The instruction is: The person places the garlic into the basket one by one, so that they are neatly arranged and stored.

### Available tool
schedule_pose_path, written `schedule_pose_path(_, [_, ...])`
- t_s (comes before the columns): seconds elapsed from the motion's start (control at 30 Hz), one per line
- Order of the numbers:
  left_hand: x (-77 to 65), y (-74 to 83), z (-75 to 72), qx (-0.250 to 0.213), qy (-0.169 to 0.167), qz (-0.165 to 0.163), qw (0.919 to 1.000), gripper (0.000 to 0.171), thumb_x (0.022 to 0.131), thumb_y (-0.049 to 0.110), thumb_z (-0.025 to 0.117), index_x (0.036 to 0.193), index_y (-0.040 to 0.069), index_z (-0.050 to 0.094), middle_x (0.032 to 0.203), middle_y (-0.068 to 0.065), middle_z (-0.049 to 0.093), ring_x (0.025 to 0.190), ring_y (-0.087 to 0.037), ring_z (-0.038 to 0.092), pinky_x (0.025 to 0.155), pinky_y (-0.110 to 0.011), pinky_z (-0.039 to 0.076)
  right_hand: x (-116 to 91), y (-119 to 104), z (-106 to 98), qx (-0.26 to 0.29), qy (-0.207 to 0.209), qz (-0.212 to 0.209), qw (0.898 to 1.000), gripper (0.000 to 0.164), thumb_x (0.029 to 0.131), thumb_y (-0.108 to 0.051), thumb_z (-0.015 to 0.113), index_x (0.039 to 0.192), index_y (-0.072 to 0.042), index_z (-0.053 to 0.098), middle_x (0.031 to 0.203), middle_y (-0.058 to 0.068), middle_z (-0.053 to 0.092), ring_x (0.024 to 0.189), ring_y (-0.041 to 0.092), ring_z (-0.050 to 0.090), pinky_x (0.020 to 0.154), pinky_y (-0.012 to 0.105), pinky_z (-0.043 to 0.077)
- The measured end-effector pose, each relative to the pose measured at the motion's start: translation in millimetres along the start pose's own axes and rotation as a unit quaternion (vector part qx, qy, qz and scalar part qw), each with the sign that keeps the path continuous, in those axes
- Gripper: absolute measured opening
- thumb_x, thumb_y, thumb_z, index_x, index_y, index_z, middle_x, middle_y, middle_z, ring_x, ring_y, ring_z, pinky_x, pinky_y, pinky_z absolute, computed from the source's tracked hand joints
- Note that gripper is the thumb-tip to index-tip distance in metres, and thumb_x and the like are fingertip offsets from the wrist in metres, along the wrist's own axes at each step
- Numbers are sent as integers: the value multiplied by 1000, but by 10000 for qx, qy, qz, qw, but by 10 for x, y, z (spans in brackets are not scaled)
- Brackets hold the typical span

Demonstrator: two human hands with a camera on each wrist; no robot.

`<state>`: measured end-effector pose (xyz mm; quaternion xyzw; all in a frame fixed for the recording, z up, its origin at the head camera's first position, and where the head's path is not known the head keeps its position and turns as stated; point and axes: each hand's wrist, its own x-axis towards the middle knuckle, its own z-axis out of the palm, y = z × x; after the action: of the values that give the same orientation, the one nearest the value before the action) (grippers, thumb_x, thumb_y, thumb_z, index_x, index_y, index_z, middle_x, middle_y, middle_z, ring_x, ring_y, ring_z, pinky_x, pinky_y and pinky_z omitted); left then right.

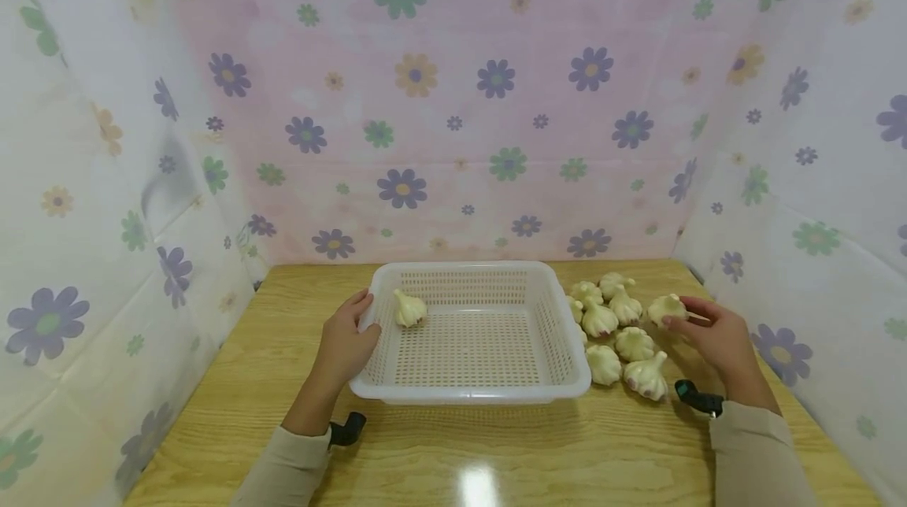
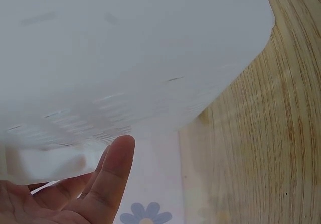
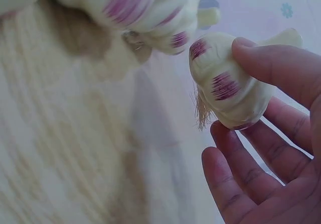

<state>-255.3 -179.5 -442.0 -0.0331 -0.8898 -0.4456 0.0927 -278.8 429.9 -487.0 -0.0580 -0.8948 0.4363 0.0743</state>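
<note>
A white plastic basket (image 1: 471,394) with slotted walls stands on the table, one garlic bulb (image 1: 411,309) lying inside near its left wall. My left hand (image 1: 349,342) holds the basket's left rim, thumb over the edge. In the left wrist view, fingers (image 2: 113,171) show beside the basket's pale outer wall (image 2: 125,48). At the right, my right hand (image 1: 723,338) pinches a garlic bulb (image 1: 666,309) between thumb and fingers. The right wrist view shows this held bulb (image 3: 230,83) with purple streaks and a rootlet tuft, apart from the other bulbs.
Several garlic bulbs (image 1: 634,343) lie in a group just right of the basket, some against its wall. Flower-patterned cloth (image 1: 453,98) surrounds the wooden table (image 1: 425,460) at the back and both sides. Black wrist devices (image 1: 700,398) sit at both cuffs.
</note>
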Motion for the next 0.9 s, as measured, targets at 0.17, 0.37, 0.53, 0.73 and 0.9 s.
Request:
schedule_pose_path(0.17, [8, -9, -1, 12, 70, 57, 10000, 62, 94, 13, 57, 153, -2, 47, 165, -10, 40, 153, -36, 35, 118, -53, 38, 8, -98, -31, -17, 86, 13, 10000, 85, 90, -58, 72, 155, -9, 48, 160, 25, 41, 101, -16, 44, 72, 13, 54])
schedule_pose_path(0.37, [9, -26, 11, -16, 54, 82, 10000, 62, 93, 12, 57, 152, -2, 47, 164, -11, 40, 153, -36, 35, 118, -53, 38, -25, -236, -51, -84, 114, 14, 9999, 86, 90, -60, 71, 156, -10, 46, 161, 24, 40, 99, -19, 42, 70, 12, 52])
schedule_pose_path(0.53, [1, -27, 18, -35, 40, 66, 10000, 62, 93, 12, 57, 152, -2, 47, 164, -12, 40, 152, -37, 35, 117, -54, 39, -72, -385, -73, -130, 242, -124, 9995, 86, 91, -58, 71, 155, -8, 46, 156, 25, 45, 95, -22, 45, 69, 12, 50])
schedule_pose_path(0.73, [3, -31, 3, 52, 107, 136, 9998, 62, 92, 12, 56, 151, -3, 48, 163, -11, 42, 153, -38, 33, 119, -54, 37, -86, -566, -91, -136, 351, -284, 9989, 83, 89, -58, 72, 154, -11, 49, 146, 16, 55, 92, -22, 51, 70, 13, 51])
schedule_pose_path(0.9, [21, -35, 6, 33, 106, 155, 9998, 62, 91, 12, 56, 151, -3, 49, 163, -11, 42, 153, -38, 34, 118, -53, 38, -96, -709, -136, -85, 412, -392, 9983, 84, 89, -57, 73, 154, -9, 49, 129, -5, 61, 92, -21, 54, 70, 12, 52])
